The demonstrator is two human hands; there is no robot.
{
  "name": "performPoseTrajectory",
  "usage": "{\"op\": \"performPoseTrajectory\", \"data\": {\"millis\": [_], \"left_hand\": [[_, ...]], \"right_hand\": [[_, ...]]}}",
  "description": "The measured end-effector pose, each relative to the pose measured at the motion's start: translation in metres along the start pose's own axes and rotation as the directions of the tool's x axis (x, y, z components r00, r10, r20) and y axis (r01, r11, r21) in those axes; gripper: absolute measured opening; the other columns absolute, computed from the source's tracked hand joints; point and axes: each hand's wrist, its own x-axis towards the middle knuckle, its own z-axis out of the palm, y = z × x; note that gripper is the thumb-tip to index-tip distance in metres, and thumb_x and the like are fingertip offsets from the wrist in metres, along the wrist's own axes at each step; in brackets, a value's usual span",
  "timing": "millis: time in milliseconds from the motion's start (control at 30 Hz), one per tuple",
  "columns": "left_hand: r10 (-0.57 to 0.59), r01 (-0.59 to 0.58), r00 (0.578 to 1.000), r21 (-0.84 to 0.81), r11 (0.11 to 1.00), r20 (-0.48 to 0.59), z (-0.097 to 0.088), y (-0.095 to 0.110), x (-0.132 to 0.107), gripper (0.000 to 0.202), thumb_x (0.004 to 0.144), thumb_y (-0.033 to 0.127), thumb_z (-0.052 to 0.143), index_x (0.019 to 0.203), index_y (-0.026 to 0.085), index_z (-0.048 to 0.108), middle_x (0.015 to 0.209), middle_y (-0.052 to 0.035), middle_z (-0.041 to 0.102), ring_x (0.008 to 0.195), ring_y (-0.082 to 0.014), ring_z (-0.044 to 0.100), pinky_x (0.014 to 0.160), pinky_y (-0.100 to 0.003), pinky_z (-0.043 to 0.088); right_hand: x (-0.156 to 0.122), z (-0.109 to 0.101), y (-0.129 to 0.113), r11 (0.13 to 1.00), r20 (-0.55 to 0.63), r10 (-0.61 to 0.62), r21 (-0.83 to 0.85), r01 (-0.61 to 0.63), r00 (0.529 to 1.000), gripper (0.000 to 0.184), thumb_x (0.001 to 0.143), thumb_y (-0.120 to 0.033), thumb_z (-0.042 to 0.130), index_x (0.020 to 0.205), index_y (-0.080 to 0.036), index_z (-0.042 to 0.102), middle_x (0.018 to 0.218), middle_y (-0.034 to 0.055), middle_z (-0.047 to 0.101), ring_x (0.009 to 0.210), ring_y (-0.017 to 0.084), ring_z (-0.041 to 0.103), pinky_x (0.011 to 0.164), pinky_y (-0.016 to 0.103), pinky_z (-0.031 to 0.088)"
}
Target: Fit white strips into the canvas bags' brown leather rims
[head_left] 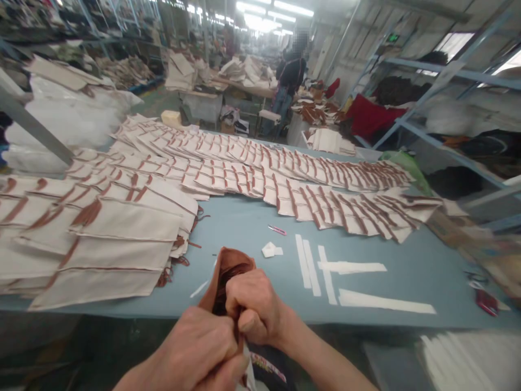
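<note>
I have the brown cloth piece [236, 254] held up at the near edge of the table, about mid-scene, its mouth gaping towards the far side and darker folds or strands showing inside. Both hands are closed on it: the left hand [217, 342] is fisted on the near side, and the right hand [256, 304] is curled tight just beyond and to the right, thumb pressed in. The knuckles nearly meet, and what lies pinched between the fingers is hidden from me – I cannot tell whether it is one layer or several.

To do this well, I would judge it best to grip by the doubled edge, close to the seam, pull evenly with both fists and leave the thumbs to feel for bunching. Too hard a tug from one side could skew the mouth.

Just beyond lie a folded white tab [269, 250] and, farther off, pink-handled snips [277, 230]; white strips [362, 266] are spread to the right. On the left rises a stack of cream panels [126, 252] with brown bands – a swinging elbow could nudge it. More panel rows [293, 198] cross the far part of the blue table [240, 220].
</note>
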Motion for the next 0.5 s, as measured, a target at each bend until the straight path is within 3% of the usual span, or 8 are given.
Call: {"op": "performPoseTrajectory", "data": {"millis": [167, 300, 500], "left_hand": [[-0.018, 0.019, 1.000, -0.037, 0.999, 0.025, 0.004, -0.002, -0.017, 0.038, 0.120, 0.028, 0.032, 0.084, 0.026, 0.042, 0.061, 0.0077, 0.057, 0.050, -0.0113, 0.053, 0.060, -0.027, 0.041], [-0.079, 0.079, 0.994, 0.006, 0.997, 0.075, 0.005, -0.004, -0.022, 0.039, 0.121, 0.031, 0.037, 0.083, 0.025, 0.045, 0.064, 0.0079, 0.060, 0.055, -0.0105, 0.056, 0.063, -0.026, 0.040], [0.022, -0.021, 0.999, 0.022, 1.000, -0.047, 0.011, 0.005, -0.015, 0.040, 0.119, 0.025, 0.038, 0.080, 0.025, 0.045, 0.058, 0.0085, 0.052, 0.047, -0.0107, 0.047, 0.054, -0.029, 0.034]], "right_hand": [[-0.005, -0.006, -0.004, 0.996, 0.031, -0.007, -0.084, 0.010, 0.999, 0.073, 0.109, -0.079, 0.010, 0.068, -0.027, 0.041, 0.055, -0.0020, 0.046, 0.051, 0.015, 0.047, 0.058, 0.032, 0.040], [-0.003, -0.007, -0.003, 0.993, -0.062, -0.022, -0.118, 0.015, 0.998, 0.073, 0.113, -0.073, 0.011, 0.066, -0.026, 0.041, 0.054, -0.0031, 0.046, 0.048, 0.014, 0.043, 0.055, 0.031, 0.036], [-0.004, -0.013, -0.015, 0.997, -0.209, -0.050, -0.072, 0.036, 0.977, 0.070, 0.117, -0.067, 0.022, 0.066, -0.024, 0.044, 0.055, -0.0038, 0.047, 0.049, 0.013, 0.043, 0.057, 0.031, 0.033]]}}
